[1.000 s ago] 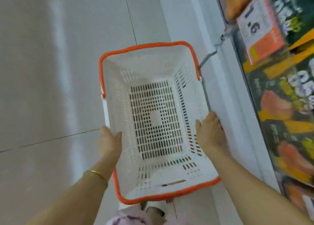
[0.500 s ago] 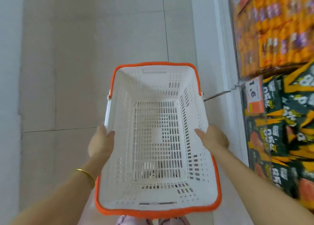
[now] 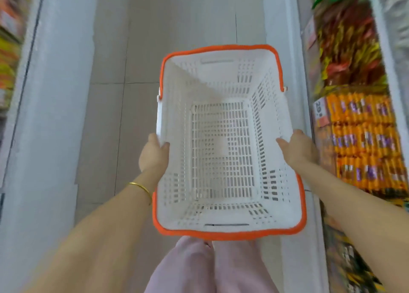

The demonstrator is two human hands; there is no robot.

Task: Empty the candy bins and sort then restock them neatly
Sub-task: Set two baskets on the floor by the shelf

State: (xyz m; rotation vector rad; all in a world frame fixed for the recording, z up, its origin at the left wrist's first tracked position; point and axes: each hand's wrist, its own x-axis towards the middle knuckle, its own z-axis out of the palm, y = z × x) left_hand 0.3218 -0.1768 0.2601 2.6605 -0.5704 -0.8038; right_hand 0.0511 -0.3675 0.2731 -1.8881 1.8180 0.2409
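Basket [image 3: 221, 75], left hand [image 3: 153, 156], right hand [image 3: 299, 151] as before; now perhaps 2 shelves [image 3: 363, 137].

White slotted basket [image 3: 221, 77] — orange-rimmed, upright, mouth up — aloft over tiled floor [image 3: 155, 49]

The tiled floor [image 3: 172, 26] lies open toward 12 o'clock, a lane between two shelf units. At 9 o'clock a white shelf base [image 3: 55, 93] walls off the left. At 3 o'clock stacked orange packets [image 3: 365, 142] and a price tag [image 3: 320, 113] crowd just beside the right hand [image 3: 298, 151]. The basket [image 3: 177, 115], gripped at both sides, fills the middle — its mouth open from above. Outside the left hand [image 3: 153, 155], bare floor reaches toward 9 o'clock.
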